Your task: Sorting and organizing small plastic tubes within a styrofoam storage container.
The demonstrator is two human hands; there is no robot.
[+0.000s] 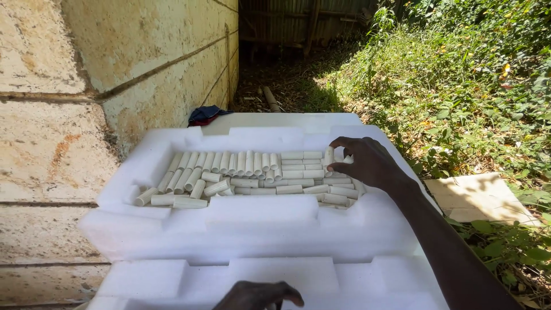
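Note:
A white foam tray (172, 227) holds several short white tubes (247, 172) lying in rows in its long recess. My right hand (367, 163) reaches into the right end of the recess, fingers pinched on one white tube (329, 155) standing on end. My left hand (258, 295) rests at the bottom edge on a second foam tray (367, 284) below the first, fingers curled, nothing visible in it.
A rough plastered wall (86, 86) runs along the left. A dark blue and red cloth (205, 114) lies beyond the trays by the wall. Grass and weeds (459, 86) fill the right side, with a flat pale board (479, 198) on the ground.

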